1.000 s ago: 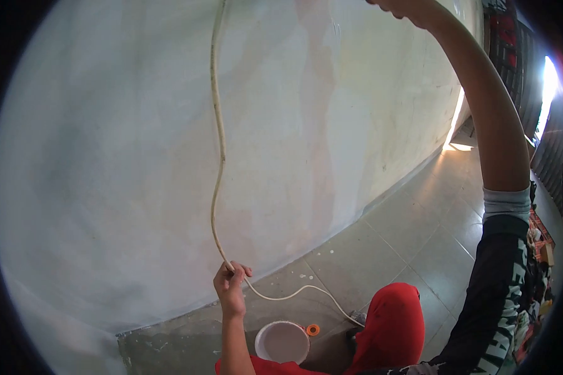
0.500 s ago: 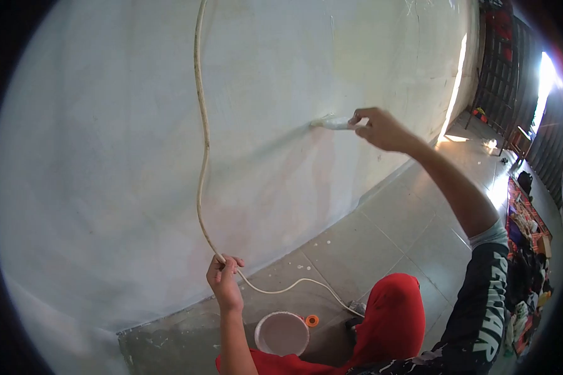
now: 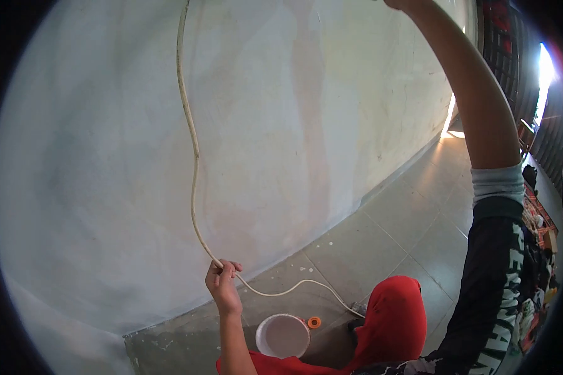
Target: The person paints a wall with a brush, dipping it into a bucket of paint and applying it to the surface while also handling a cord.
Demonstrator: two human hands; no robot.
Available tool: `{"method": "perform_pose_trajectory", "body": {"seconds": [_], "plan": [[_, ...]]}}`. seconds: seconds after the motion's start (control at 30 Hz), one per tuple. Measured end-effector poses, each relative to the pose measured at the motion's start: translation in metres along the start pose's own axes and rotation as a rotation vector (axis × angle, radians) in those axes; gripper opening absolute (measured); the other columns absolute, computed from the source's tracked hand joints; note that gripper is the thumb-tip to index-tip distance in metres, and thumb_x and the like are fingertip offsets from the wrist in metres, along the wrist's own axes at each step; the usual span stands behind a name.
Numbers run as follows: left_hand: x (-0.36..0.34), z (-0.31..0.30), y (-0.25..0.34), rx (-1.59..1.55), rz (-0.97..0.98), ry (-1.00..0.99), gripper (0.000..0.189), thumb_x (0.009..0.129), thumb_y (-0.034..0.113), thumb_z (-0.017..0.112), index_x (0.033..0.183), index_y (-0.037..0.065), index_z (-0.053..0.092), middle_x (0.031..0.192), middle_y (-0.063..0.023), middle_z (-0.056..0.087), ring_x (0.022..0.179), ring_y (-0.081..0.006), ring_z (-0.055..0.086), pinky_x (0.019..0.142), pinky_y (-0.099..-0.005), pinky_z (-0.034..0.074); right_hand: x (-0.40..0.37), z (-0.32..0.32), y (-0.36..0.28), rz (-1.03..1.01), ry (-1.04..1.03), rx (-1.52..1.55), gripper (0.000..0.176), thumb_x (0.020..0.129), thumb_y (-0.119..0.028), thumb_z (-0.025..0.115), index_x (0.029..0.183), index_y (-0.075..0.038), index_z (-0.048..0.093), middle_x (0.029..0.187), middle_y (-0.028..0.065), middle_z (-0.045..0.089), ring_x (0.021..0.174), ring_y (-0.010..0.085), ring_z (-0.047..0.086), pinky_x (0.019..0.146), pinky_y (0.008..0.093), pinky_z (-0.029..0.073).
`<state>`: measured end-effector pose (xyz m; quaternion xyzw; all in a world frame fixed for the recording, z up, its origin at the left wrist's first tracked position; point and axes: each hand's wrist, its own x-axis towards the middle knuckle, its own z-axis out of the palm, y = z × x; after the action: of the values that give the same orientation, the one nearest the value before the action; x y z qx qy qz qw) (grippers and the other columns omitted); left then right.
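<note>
A pale cable [image 3: 196, 156] runs down in front of the wall, and my left hand [image 3: 224, 284] pinches it near its lower bend. From there the cable continues along the floor towards my red-clad knee. At the top edge of the view, my right hand [image 3: 399, 3] is mostly cut off, with its fingers curled. The paintbrush that it held half a second earlier lies outside the view. A damp, darker streak [image 3: 311, 112] marks the whitish wall [image 3: 256, 100] from the top down. Below my left hand stands a white bucket [image 3: 258, 337] of greyish liquid.
An orange ring-shaped roll [image 3: 314, 322] is beside the bucket. White spatters dot the tiled floor [image 3: 388, 237]. Clothes and other items [image 3: 547, 240] lie in a heap at the right, near a dark corrugated shutter [image 3: 547, 131]. The wall meets the floor in a slanting line.
My right hand has risen from mid-wall to the top edge, taking the paintbrush out of view. The streak now reaches higher. My left hand keeps its grip on the cable, whose upper part has shifted left.
</note>
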<state>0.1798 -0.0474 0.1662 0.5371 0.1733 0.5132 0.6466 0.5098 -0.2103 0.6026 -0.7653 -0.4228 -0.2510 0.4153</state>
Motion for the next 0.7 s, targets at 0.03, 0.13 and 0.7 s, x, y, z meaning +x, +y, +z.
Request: {"method": "perform_pose_trajectory", "body": {"seconds": [0.03,0.13,0.7], "plan": [[-0.002,-0.001,0.003,-0.002,-0.002,0.003,0.017,0.091,0.011,0.059,0.077,0.008,0.049,0.072,-0.0021,0.047,0.077,-0.0175,0.053,0.083,-0.0368,0.043,-0.016,0.007,0.004,-0.111,0.041,0.012,0.026,0.096,-0.018,0.059,0.120,-0.008,0.065,0.083,0.0033,0.060,0.063,0.0121,0.048,0.053,0.0289,0.040],[-0.002,-0.005,0.003,0.015,0.001,-0.006,0.015,0.090,0.009,0.057,0.077,0.007,0.049,0.072,-0.0020,0.047,0.077,-0.0172,0.053,0.083,-0.0358,0.043,-0.007,0.093,0.091,-0.528,0.216,-0.121,0.029,0.091,-0.023,0.064,0.114,-0.007,0.065,0.093,0.0216,0.070,0.081,0.0356,0.068,0.073,0.0480,0.052],[-0.002,-0.005,-0.007,0.018,0.022,0.029,0.017,0.090,0.011,0.059,0.077,0.009,0.048,0.072,-0.0009,0.046,0.074,-0.0160,0.052,0.077,-0.0340,0.042,-0.030,0.006,-0.016,-0.017,-0.244,-0.159,0.026,0.096,-0.021,0.059,0.116,-0.007,0.067,0.083,0.0027,0.060,0.065,0.0123,0.048,0.056,0.0293,0.040]]}}
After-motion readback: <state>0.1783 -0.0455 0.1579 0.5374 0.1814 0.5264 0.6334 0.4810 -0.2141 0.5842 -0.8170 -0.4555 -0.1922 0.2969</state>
